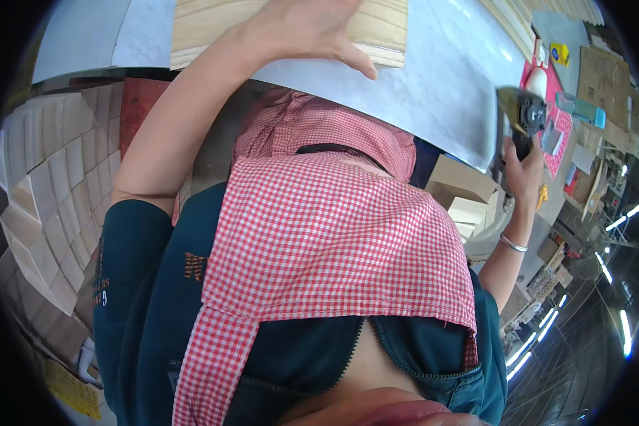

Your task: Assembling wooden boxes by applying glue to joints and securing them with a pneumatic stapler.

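Note:
My left hand (312, 28) rests over a pale wooden board (213, 32) on the white worktop (447, 78). Its thumb stretches out past the board's near edge; the other fingers run out of view at the top. Off to the right, my right hand (524, 169) is closed around the black handle of what looks like a nail gun or staple gun (525, 111). The tool is held near the worktop's right end, apart from the board. Its working tip cannot be made out.
Many pale wooden pieces are stacked (64, 163) at the left, with a red panel (139, 106) beside them. Under the worktop's right side stands an open cardboard box (461, 177). Beyond the tool lie a pink dotted cloth (562, 145), a yellow container (559, 53) and orange-handled scissors (543, 195).

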The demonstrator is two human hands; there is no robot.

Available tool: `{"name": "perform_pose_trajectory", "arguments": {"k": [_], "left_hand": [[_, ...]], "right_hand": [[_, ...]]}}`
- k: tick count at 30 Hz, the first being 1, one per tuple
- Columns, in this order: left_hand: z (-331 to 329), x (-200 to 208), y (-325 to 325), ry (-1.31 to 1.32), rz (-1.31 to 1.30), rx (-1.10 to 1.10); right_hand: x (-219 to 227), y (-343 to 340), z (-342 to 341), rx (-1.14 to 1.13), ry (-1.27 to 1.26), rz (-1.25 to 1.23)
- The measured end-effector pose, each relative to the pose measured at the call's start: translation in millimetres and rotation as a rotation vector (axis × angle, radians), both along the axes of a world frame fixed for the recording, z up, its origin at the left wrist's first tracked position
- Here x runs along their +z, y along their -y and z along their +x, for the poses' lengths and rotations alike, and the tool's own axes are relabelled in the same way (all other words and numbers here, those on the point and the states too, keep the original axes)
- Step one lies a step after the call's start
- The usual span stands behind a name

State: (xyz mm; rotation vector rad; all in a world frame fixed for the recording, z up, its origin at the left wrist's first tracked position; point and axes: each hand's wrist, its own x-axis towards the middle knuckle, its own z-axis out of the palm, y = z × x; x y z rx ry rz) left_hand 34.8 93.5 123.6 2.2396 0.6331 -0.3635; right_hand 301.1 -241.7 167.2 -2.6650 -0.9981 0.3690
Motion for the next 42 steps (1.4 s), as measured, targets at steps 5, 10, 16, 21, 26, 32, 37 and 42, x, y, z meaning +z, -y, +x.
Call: {"name": "perform_pose_trajectory", "arguments": {"k": [5, 10, 16, 21, 26, 32, 37, 42], "left_hand": [[-73.4, 3.7, -33.6, -0.168, 0.052, 0.174], [-125.3, -1.1, -51.5, -0.246, 0.201, 0.233], [-122.0, 3.3, -44.6, -0.141, 0.287, 0.082], [-128.2, -15.9, -39.8, 0.227, 0.331, 0.117], [-150.8, 0.0, -53.2, 0.332, -0.319, 0.748], [-198.6, -48.1, -64.2, 0.414, -0.173, 1.141], [-197.3, -43.1, -20.4, 0.59, 0.813, 0.788], [-186.8, -24.5, 18.7, 0.396, 1.051, 0.24]], "right_hand": [[-65.2, 95.5, 82.3, -0.079, 0.418, -0.185], [-103.2, 120.4, 109.3, -0.198, 0.575, -0.31], [-118.4, 111.3, 110.6, -0.274, 0.574, -0.308], [-120.3, 119.4, 109.6, -0.163, 0.695, -0.038], [-107.5, 109.9, 88.8, -0.243, 0.673, 0.073], [-95.7, 100.2, 68.6, -0.337, 0.578, 0.168], [-84.1, 79.4, 54.9, -0.337, 0.553, 0.26], [-93.5, 20.8, 25.8, -0.104, 0.431, 0.43]]}}
